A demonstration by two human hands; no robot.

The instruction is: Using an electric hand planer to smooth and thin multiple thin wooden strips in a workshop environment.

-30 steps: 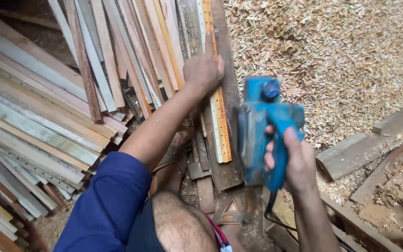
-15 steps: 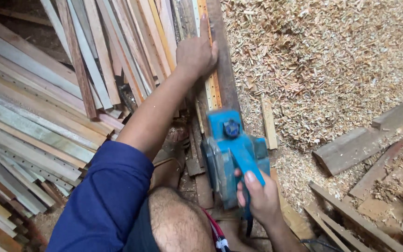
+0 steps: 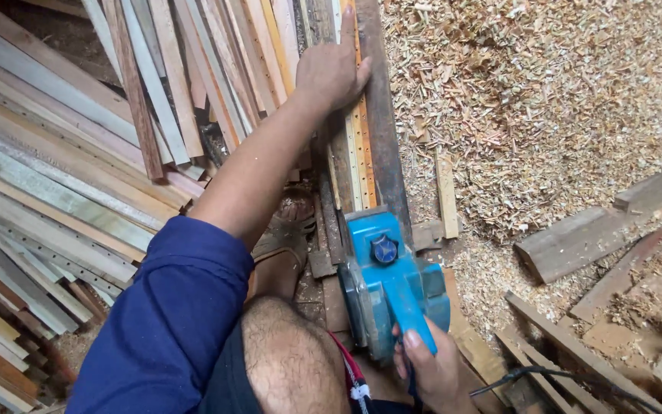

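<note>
**Electric planer set on a wooden strip, held at both ends**

Blue electric planer (image 3: 388, 284) resting on the near end of a narrow wooden strip (image 3: 359, 153), which runs away from it toward the top of the view. Right hand (image 3: 432, 368) just behind the planer, fingers clenched around its rear handle. Left hand (image 3: 332, 70) well beyond the planer, pressed flat on the far part of the strip, palm down and fingers extended, grasping nothing. Dark plank (image 3: 381, 130) lying along the strip's right side, touching it. Stack of long wooden slats (image 3: 63, 184) fanned out to the left of the planer. Heap of wood shavings (image 3: 545, 100) spread to the right of the planer and beyond it. Short offcut boards (image 3: 599, 230) to the planer's right, at the heap's near edge. Black power cord (image 3: 545, 376) trailing to the right, below the planer. Bare knee (image 3: 293, 360) and blue sleeve (image 3: 170, 322) just left of the planer.
</note>
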